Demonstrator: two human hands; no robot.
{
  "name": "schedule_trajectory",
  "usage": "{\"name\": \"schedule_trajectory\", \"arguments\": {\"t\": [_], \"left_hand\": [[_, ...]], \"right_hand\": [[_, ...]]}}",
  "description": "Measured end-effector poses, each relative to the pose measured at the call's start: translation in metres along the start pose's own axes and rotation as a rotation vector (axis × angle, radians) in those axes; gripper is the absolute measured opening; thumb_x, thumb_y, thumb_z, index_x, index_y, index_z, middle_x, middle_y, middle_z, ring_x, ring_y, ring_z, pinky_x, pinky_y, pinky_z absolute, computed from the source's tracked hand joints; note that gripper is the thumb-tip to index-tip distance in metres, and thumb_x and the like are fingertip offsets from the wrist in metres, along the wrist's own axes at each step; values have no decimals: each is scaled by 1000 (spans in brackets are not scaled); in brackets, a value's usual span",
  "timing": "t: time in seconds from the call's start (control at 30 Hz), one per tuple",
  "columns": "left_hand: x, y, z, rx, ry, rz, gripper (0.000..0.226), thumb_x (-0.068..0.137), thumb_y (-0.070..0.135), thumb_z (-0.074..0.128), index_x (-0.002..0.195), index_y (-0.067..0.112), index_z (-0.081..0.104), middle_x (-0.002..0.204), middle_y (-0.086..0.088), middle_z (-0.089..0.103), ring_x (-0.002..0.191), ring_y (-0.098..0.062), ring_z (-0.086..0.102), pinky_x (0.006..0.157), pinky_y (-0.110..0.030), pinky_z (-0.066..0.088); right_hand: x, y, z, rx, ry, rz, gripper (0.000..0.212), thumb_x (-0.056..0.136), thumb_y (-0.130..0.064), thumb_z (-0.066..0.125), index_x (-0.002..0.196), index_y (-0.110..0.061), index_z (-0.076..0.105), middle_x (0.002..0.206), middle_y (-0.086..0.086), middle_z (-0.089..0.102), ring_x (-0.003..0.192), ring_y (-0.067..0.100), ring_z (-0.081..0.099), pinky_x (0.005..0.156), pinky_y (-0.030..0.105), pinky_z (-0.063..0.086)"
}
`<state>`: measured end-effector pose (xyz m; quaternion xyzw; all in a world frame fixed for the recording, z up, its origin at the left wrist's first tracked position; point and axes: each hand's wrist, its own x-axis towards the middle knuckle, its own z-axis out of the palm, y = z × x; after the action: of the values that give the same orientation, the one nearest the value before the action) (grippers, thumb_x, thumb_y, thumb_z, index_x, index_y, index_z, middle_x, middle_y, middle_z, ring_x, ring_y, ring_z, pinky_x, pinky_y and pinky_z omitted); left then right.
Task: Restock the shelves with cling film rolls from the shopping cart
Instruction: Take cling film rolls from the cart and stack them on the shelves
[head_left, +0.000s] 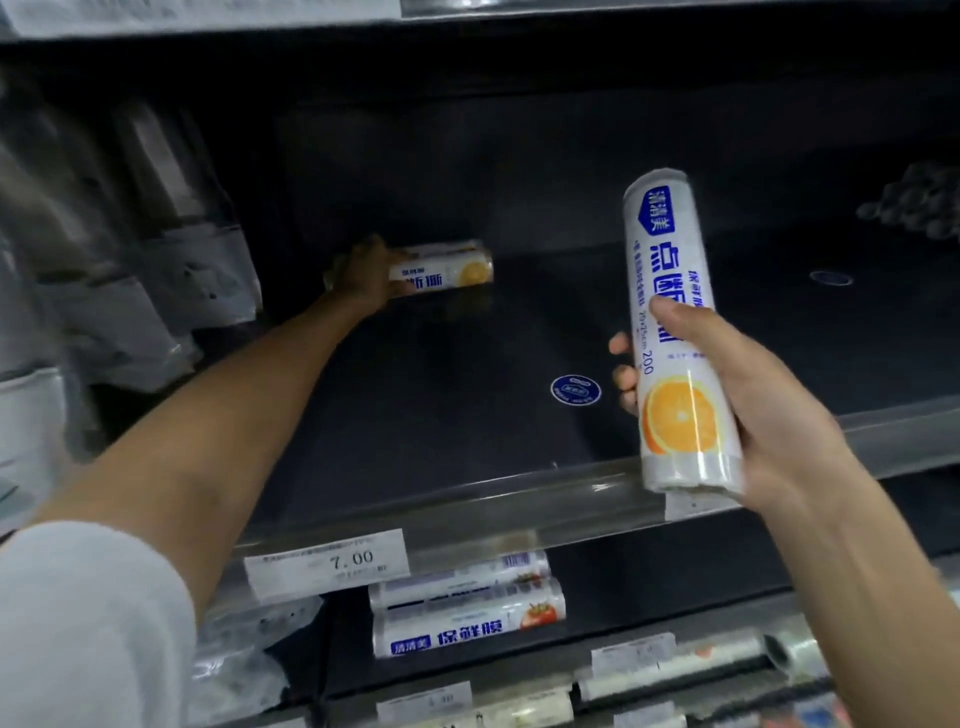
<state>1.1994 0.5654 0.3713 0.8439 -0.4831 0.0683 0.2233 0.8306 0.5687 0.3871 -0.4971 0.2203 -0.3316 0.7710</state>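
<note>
Head view: 2 glossy, film-wrapped cylinders?
— Yes. Left hand (366, 278) grips the far roll (447, 270), held crosswise deep over the dark, smooth shelf (467, 364), orange end rightward. Right hand (753, 395) wraps the near roll (665, 249), upright over the shelf's front edge, orange end down.

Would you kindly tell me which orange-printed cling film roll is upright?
The upright roll in the right hand, near the shelf's front edge; the other roll, in the left hand, lies on its side farther back.

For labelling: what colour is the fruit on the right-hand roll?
Orange, on the white roll; head view.
</note>
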Motion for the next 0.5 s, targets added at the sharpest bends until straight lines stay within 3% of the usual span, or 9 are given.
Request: {"name": "schedule_trajectory", "arguments": {"t": [0.33, 0.5], "left_hand": [[13, -5, 11, -28, 62, -29, 43, 88, 15, 65, 127, 0, 54, 127, -18, 52, 114, -32, 51, 90, -30, 38], [12, 1, 9, 25, 40, -62, 47, 91, 16, 61, 133, 0, 48, 132, -21, 50, 118, -34, 50, 94, -34, 38]], "right_hand": [[17, 5, -4, -27, 9, 55, 54, 61, -35, 69, 107, -9, 57, 74, 6, 67, 55, 15, 61, 50, 26, 52], [16, 4, -8, -31, -8, 51, 46, 64, -32, 68, 103, -10, 59, 74, 6, 67, 56, 15, 60, 52, 25, 54]]}}
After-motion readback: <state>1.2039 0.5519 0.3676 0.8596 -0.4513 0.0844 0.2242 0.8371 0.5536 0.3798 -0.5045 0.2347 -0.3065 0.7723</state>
